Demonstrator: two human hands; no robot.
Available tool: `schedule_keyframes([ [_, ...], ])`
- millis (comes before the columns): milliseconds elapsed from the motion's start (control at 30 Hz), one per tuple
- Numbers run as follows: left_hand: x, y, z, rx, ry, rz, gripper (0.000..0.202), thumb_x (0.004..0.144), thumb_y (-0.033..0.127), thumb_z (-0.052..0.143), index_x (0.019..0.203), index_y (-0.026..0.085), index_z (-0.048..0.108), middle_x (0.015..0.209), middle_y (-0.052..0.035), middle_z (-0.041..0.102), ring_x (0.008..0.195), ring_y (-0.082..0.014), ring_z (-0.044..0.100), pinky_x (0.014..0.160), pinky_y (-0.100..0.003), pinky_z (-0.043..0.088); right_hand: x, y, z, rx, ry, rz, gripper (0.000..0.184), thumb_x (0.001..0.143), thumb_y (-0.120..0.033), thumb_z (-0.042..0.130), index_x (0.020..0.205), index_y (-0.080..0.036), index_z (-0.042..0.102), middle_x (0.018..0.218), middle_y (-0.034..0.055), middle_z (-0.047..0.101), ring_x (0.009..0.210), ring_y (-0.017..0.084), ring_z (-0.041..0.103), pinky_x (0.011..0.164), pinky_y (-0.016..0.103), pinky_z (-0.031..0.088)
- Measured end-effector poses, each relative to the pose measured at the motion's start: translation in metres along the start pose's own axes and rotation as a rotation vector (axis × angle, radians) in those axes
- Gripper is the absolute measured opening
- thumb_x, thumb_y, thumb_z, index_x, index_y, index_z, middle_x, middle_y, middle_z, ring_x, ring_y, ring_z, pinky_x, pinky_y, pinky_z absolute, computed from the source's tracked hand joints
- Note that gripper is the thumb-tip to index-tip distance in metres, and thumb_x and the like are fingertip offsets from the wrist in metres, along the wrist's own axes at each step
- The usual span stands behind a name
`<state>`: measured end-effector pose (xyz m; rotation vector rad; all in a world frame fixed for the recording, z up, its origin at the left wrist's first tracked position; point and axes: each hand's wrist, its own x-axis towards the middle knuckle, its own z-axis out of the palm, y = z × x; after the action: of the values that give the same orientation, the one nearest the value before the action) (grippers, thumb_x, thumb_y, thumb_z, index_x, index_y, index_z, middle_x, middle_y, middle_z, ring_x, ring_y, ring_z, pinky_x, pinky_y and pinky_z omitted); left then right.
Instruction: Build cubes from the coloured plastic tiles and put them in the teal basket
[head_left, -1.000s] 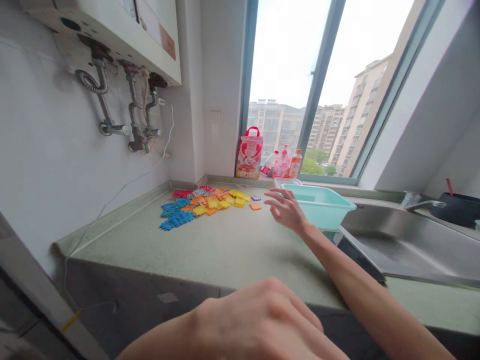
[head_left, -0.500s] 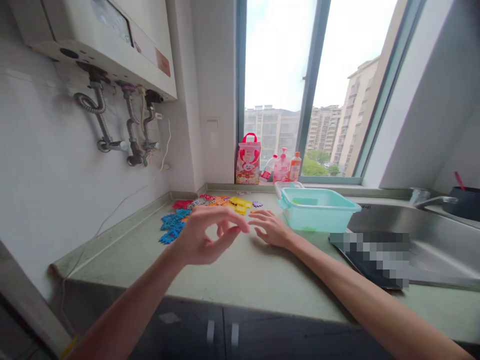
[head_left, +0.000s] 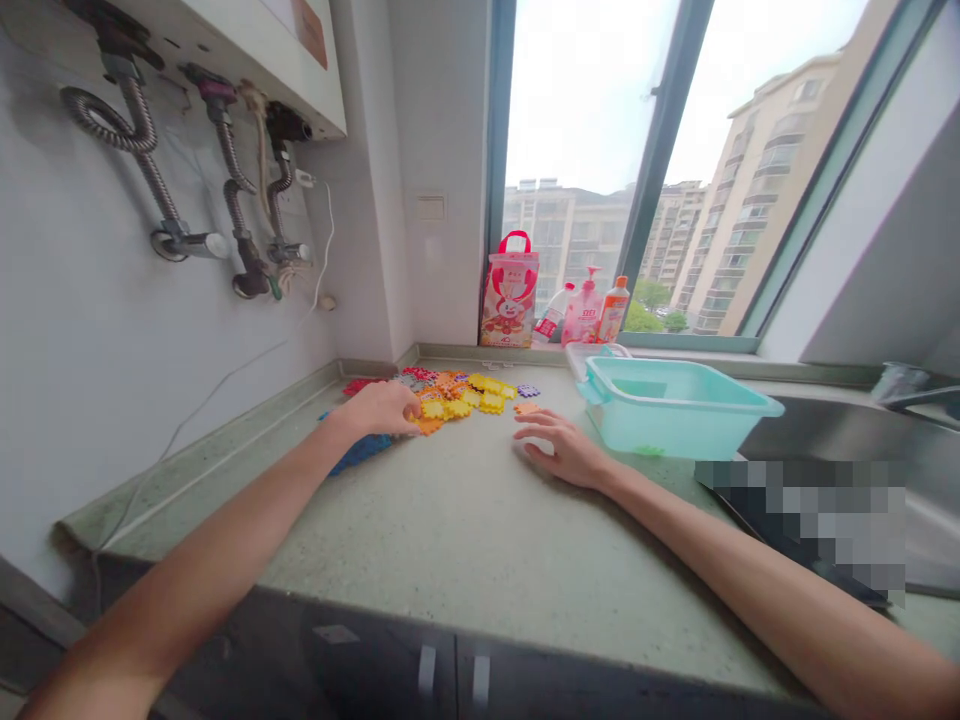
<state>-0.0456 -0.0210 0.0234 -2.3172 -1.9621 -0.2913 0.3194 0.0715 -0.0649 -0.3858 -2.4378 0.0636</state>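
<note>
Left hand (head_left: 386, 408) curls over tiles (head_left: 456, 409), can't tell if gripping; right hand (head_left: 564, 450) loosely open, empty. Tiles're probably light, stiff: pinch edges.

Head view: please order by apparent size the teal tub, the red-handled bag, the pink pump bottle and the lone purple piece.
1. Teal tub
2. Red-handled bag
3. Pink pump bottle
4. Lone purple piece

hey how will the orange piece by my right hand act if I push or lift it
The orange piece looks thin and small, so it's probably light. Lying flat on the counter, it would likely slide rather than roll when pushed. Its low edge may be awkward to pinch.
</note>
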Motion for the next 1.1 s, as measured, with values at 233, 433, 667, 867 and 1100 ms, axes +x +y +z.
schedule_keyframes([
  [233, -0.001, -0.007, -0.003, -0.052, 0.087, 0.013, 0.015, 0.072, 0.032, 0.074, 0.083, 0.031, 0.083, 0.074, 0.0033, 0.076, 0.064, -0.0158, 0.063, 0.059, -0.026, 0.036, -0.001, -0.012, -0.012, -0.015, -0.008, -0.038, 0.027, 0.092, -0.015, 0.065, 0.113, -0.027, 0.077, 0.138, 0.0099, 0.069, 0.132, 0.029, 0.062, 0.11, 0.055, 0.051],
  [433, 0.002, 0.016, 0.014, -0.198, 0.107, 0.293, 0.025, 0.091, 0.042, 0.067, 0.099, 0.024, 0.082, 0.095, -0.0037, 0.08, 0.085, -0.0192, 0.071, 0.079, -0.028, 0.05, 0.001, -0.027, -0.011, 0.006, -0.052, -0.062, 0.028, 0.092, -0.015, 0.066, 0.115, -0.029, 0.077, 0.143, 0.0085, 0.066, 0.134, 0.029, 0.061, 0.113, 0.058, 0.048],
  [667, 0.009, 0.008, 0.029, -0.103, 0.273, 0.237, 0.038, 0.1, 0.048, 0.055, 0.117, 0.022, 0.079, 0.118, -0.0102, 0.077, 0.112, -0.0264, 0.067, 0.105, -0.041, 0.049, -0.002, -0.036, -0.001, 0.024, -0.14, 0.022, 0.04, 0.095, -0.02, 0.065, 0.134, -0.031, 0.069, 0.151, 0.0089, 0.061, 0.135, 0.03, 0.06, 0.114, 0.054, 0.05],
  [867, 0.008, 0.018, 0.045, 0.118, 0.123, 0.263, 0.049, 0.102, 0.055, 0.05, 0.135, 0.026, 0.072, 0.145, -0.014, 0.064, 0.137, -0.0352, 0.053, 0.116, -0.053, 0.035, -0.005, -0.031, 0.005, 0.049, -0.151, 0.074, 0.047, 0.098, -0.03, 0.065, 0.146, -0.03, 0.062, 0.154, 0.0117, 0.058, 0.139, 0.032, 0.058, 0.115, 0.053, 0.05],
  [1100, 0.0, 0.04, 0.042, -0.06, -0.009, 0.45, 0.052, 0.104, 0.058, 0.05, 0.147, 0.032, 0.062, 0.154, -0.0081, 0.058, 0.145, -0.0308, 0.048, 0.125, -0.049, 0.026, -0.004, -0.031, 0.006, 0.063, -0.127, 0.068, 0.049, 0.099, -0.032, 0.063, 0.148, -0.028, 0.059, 0.151, 0.012, 0.06, 0.137, 0.03, 0.06, 0.115, 0.049, 0.05],
])
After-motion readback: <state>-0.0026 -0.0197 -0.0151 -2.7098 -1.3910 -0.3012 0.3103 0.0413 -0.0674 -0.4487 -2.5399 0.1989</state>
